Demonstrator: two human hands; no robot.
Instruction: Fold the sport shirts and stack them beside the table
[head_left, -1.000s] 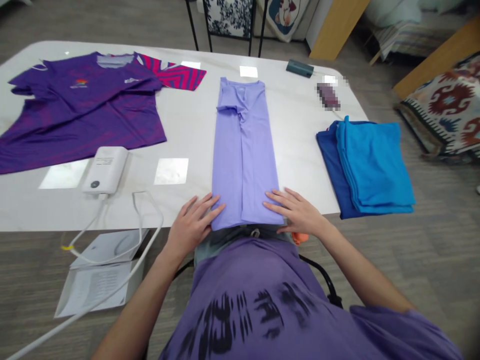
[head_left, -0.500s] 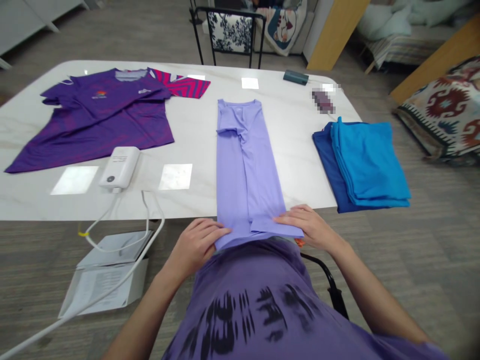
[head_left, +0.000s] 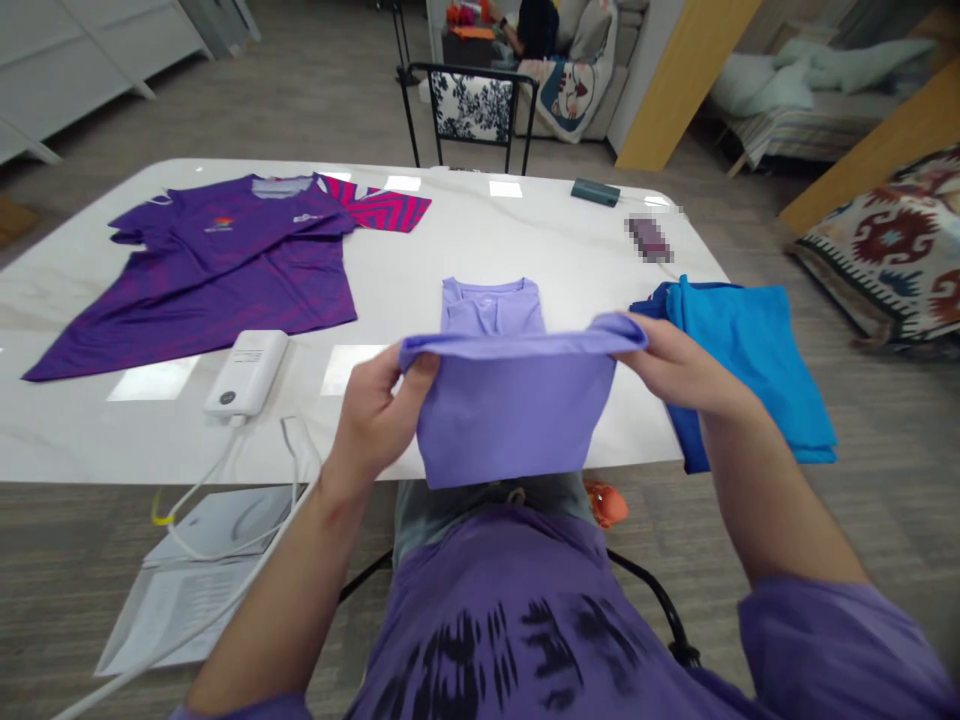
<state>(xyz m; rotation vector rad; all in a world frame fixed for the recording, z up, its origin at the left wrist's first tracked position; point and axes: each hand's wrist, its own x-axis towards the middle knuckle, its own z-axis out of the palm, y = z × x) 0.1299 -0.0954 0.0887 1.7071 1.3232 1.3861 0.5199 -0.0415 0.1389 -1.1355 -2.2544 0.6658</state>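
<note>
— Edges and room?
— Lilac garment (head_left: 517, 415), one: collar end flat on white table (head_left: 394, 275); near part raised over near edge, gripped at left corner by left hand (head_left: 382, 405), at right by right hand (head_left: 667, 365). Tabletop showing leftward to white device (head_left: 251, 372) and beyond collar.
— Hidden?
— Garment's middle, behind raised fold; right fingertips, behind cloth. Small item (head_left: 649, 239), far right: pixelated.

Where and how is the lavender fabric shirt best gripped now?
Probably at both ends of the raised fold of the lavender fabric shirt, left hand from the left, right hand from the right: that fold stretches roughly level between them, with cloth hanging below it.
</note>
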